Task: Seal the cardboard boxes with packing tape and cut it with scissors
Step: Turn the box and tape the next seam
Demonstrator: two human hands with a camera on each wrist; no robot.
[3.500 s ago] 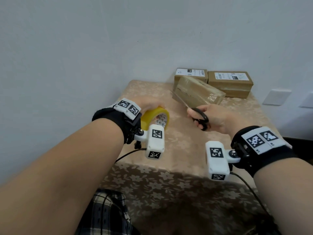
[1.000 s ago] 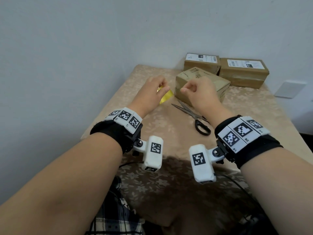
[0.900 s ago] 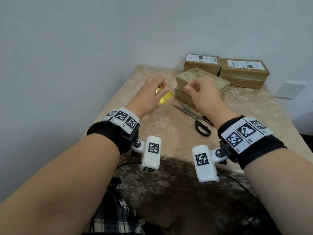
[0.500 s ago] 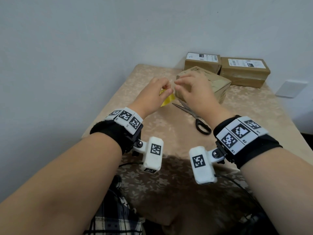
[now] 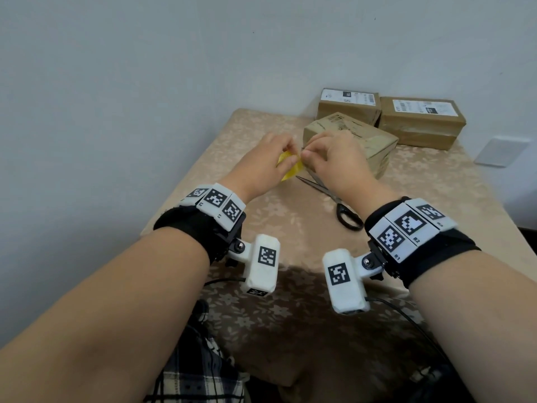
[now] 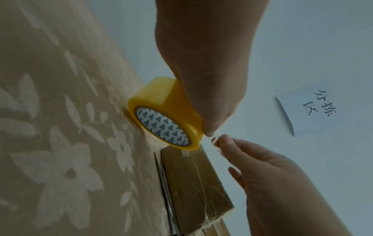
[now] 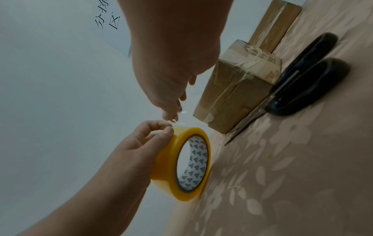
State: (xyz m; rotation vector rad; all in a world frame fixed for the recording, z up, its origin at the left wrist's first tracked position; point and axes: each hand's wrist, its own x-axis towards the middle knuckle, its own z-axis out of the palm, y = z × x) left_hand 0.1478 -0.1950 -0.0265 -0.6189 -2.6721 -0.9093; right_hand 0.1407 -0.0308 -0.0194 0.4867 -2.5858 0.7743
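My left hand [image 5: 286,159] grips the yellow packing tape roll [image 5: 292,171] just above the table, upright on its edge. In the left wrist view the roll [image 6: 167,115] shows its patterned core. My right hand [image 5: 309,155] meets the left at the roll's top and pinches a thin clear tape end [image 6: 217,135] between thumb and forefinger. The black-handled scissors [image 5: 347,218] lie on the cloth under my right wrist, blades pointing away. A taped cardboard box [image 5: 369,141] stands right behind my hands; it also shows in the right wrist view [image 7: 236,89].
Two more cardboard boxes [image 5: 348,107] [image 5: 421,123] with white labels stand against the wall at the back right. The table [image 5: 261,228] has a beige flowered cloth. A paper note [image 6: 310,108] hangs on the wall.
Earlier my right hand held the scissors; they now lie on the table. Over the last second my right hand came in to the roll and took hold of the tape end.
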